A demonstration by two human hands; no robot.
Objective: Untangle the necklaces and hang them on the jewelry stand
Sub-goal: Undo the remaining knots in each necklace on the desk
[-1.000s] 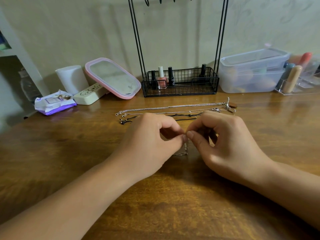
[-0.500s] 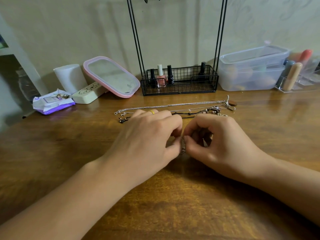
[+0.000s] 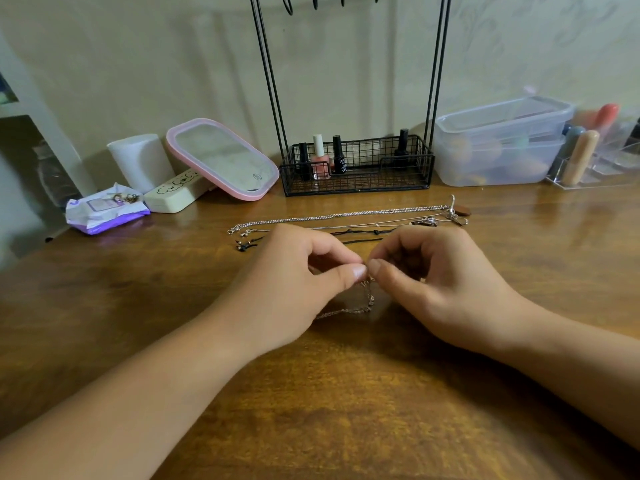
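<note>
My left hand point(image 3: 298, 282) and my right hand point(image 3: 440, 285) meet at the middle of the wooden table point(image 3: 311, 393), each pinching the top of a thin silver chain point(image 3: 360, 304) between thumb and forefinger. The chain droops from the fingertips and trails left onto the wood under my left hand. Behind the hands lie several necklaces stretched in a row: a silver chain point(image 3: 346, 215) and a black cord point(image 3: 363, 240), with pendants bunched at the right end point(image 3: 450, 216). The black wire jewelry stand point(image 3: 356, 168) rises at the back, its hooks at the top edge.
Nail polish bottles point(image 3: 320, 161) stand in the stand's basket. A pink-rimmed mirror point(image 3: 221, 159), a white roll point(image 3: 138, 161), a cream case point(image 3: 173, 195) and a wipes pack point(image 3: 104, 213) sit at back left. Clear plastic boxes point(image 3: 498, 140) and an organizer point(image 3: 595, 157) sit at back right.
My hands lifted slightly and drew a little apart at the fingertips. A longer piece of the thin chain now hangs below them and trails left on the table.
</note>
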